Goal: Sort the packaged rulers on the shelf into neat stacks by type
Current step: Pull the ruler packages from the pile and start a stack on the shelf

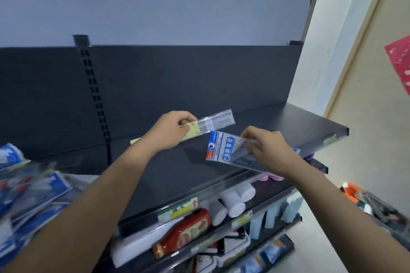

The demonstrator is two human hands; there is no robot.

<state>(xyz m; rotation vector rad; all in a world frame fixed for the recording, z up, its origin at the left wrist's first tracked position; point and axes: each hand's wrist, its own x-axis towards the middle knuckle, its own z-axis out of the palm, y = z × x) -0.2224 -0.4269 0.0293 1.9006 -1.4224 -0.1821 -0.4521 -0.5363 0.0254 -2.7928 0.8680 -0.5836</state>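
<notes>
- Yellow-labelled ruler pack (213,123) was held over the middle of the shelf (288,122), and the blue-labelled ruler pack (224,150) nearer its front edge; they were kept apart, probably as two different types
- Left hand (170,131) pinched the yellow-labelled pack's end, fingers curled round it
- Right hand (266,150) gripped the blue-labelled pack, fingers bent over its clear part

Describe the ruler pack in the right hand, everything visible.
The ruler pack is a clear plastic sleeve with a white-and-blue header card bearing a circled 2, a hang hole and a red-orange corner. Clear rulers show inside. It tilts over the black shelf, header end leftward; the right hand pinches its middle, hiding the far end.
</notes>
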